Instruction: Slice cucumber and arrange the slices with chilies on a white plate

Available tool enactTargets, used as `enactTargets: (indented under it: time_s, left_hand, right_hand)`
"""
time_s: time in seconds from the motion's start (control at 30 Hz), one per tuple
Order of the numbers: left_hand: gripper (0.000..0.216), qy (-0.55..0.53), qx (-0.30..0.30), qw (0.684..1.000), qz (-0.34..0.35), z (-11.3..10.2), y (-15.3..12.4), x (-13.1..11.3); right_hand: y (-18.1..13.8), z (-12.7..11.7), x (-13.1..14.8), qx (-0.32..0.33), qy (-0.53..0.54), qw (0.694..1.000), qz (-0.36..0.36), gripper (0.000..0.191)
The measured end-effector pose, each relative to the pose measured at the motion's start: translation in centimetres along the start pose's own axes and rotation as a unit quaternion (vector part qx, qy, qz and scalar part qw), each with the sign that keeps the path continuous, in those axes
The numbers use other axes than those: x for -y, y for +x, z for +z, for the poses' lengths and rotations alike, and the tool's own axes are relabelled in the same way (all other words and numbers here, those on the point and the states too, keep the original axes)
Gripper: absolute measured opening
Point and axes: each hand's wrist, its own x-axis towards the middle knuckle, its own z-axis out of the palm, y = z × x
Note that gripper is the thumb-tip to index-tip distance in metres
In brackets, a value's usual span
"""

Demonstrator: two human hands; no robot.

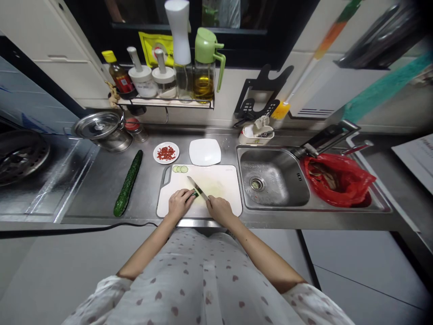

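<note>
My left hand (180, 201) is curled over a short piece of green cucumber (195, 193) on the white cutting board (223, 180), fingers closed on it. My right hand (219, 209) grips a knife (198, 187) whose blade slants up-left and meets the cucumber piece. Two cut cucumber slices (180, 169) lie at the board's far left corner. A whole cucumber (128, 182) lies on the steel counter left of the board.
Behind the board are a small plate of red chilli pieces (166, 152) and a white square plate (204, 151). A sink (272, 178) is to the right, with a red plastic bag (338, 177) beyond. A lidded pot (101, 128) and a shelf of condiment bottles (165, 79) are at the back left.
</note>
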Motion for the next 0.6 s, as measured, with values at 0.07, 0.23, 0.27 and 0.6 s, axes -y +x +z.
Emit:
enactTargets:
  time_s: [0.07, 0.23, 0.27, 0.6]
  left_hand:
    - [0.029, 0.004, -0.003, 1.000, 0.002, 0.02, -0.03, 0.00]
    - [0.031, -0.002, 0.002, 1.000, 0.001, 0.12, 0.02, 0.04]
    - [0.031, -0.004, 0.003, 1.000, -0.001, 0.15, 0.04, 0.07]
    - [0.030, -0.013, 0.005, 1.000, -0.008, 0.34, 0.07, 0.17]
  right_hand:
    - [-0.20, 0.03, 0.20, 0.001, -0.003, 1.000, -0.006, 0.033]
    - [-0.39, 0.18, 0.66, 0.007, 0.003, 1.000, -0.007, 0.033]
    - [-0.37, 0.23, 0.71, 0.006, 0.004, 1.000, -0.006, 0.033]
    - [-0.08, 0.70, 0.82, 0.013, 0.021, 1.000, -0.006, 0.029]
